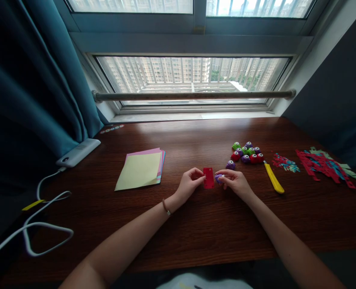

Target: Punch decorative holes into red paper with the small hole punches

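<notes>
Between thumb and fingers, my left hand (191, 184) pinches the left edge of a small red paper rectangle (208, 179) held over the table. Close by on its right, my right hand (234, 184) is closed on a small purple paper punch (218, 178), partly hidden by the fingers. The punch is beside the paper's right edge; whether they touch I cannot tell. Beyond my right hand stands another purple punch (230, 165), with a cluster of similar green, purple and red punches (244, 151) behind it. A yellow-handled utility knife (274, 178) lies to the right.
Coloured paper sheets (140, 170) are stacked at left. Tiny paper bits (285, 163) and red, blue and green strips (324, 166) lie at right. A white device (79, 152) with a looped white cable (50, 227) sits by the curtain (45, 80). A window rail (193, 96) crosses behind the table.
</notes>
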The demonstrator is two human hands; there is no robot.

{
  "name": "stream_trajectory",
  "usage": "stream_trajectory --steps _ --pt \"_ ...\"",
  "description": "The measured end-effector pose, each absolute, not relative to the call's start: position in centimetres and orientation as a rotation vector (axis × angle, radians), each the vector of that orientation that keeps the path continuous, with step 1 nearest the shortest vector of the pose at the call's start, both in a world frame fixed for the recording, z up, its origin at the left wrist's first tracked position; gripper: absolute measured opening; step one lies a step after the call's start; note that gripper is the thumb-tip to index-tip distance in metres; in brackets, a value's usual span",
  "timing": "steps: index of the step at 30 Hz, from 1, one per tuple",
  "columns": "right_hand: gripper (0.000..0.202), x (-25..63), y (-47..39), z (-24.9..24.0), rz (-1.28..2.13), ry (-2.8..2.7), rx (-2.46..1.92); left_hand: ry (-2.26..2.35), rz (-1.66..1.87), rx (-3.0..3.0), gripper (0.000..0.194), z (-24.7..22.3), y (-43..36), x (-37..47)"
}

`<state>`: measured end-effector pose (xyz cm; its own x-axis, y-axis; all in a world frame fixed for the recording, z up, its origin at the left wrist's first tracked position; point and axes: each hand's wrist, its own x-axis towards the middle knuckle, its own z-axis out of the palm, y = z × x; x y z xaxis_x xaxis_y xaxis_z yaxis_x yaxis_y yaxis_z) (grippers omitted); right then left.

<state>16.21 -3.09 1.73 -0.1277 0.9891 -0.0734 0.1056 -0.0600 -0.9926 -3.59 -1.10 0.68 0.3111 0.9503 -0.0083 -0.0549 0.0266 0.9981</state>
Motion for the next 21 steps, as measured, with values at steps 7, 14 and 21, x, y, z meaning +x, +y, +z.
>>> stream_trajectory --steps 7,14,21 --pt "0.052 16.22 -3.30 1.74 1.471 -1.358 -1.162 0.966 1.013 1.314 0.026 0.42 -1.17 -3.55" --pt "0.043 16.12 -3.37 2.00 1.493 -1.304 -1.146 1.007 1.048 1.322 0.023 0.41 -1.23 -3.63" --pt "0.043 16.28 -3.20 1.54 1.360 -1.372 -1.234 1.010 1.048 1.339 0.022 0.19 -1.24 -3.66"
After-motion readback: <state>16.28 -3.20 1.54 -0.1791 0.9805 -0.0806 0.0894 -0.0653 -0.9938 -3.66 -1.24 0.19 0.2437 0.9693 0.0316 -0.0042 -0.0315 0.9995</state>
